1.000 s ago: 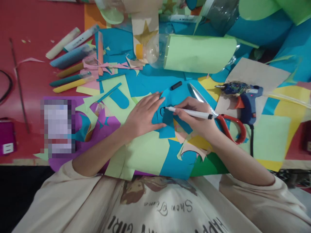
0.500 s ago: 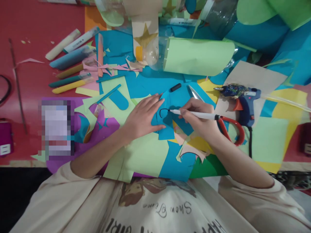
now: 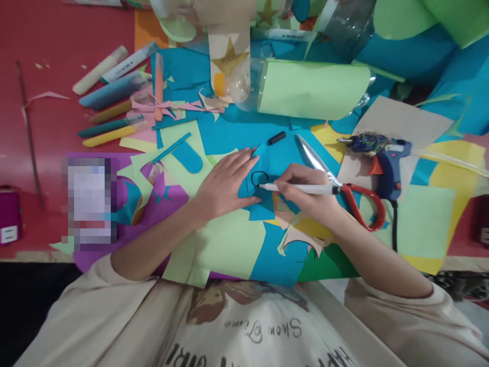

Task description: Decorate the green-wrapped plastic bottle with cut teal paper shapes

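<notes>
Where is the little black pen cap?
In the head view, the black pen cap lies on the blue paper just beyond the right hand, beside the scissors tip, a little right of centre.

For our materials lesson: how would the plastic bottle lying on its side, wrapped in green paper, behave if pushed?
The bottle looks clear and empty, so probably light. Lying on its round side, it would likely roll, though paper scraps beside it may slow it.

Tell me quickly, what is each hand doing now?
Left hand: open, flat on the blue paper.
Right hand: closed around the white marker, tip on that paper.
</notes>
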Demonstrator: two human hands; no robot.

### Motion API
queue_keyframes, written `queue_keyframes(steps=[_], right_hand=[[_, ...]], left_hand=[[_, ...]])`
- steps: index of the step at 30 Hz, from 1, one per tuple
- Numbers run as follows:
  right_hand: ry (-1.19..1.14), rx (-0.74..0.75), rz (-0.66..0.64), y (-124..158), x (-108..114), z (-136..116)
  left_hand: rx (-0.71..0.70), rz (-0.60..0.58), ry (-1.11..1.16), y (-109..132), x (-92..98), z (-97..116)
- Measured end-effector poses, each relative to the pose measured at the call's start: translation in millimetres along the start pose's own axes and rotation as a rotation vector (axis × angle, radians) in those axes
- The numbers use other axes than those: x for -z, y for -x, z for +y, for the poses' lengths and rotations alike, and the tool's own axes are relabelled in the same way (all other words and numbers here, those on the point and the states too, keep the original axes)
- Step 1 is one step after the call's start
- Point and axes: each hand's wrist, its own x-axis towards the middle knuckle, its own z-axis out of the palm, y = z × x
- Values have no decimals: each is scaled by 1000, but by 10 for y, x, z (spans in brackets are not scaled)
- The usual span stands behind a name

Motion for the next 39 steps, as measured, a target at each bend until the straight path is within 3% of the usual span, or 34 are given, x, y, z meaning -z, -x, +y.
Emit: queue_keyframes(steps=[11, 39], right_hand=[[61, -6, -60, 7, -32, 3], [109, -19, 126, -17, 34, 9]], left_hand=[[22, -17, 5, -12, 10, 14], [19, -5, 6, 1, 28, 17]])
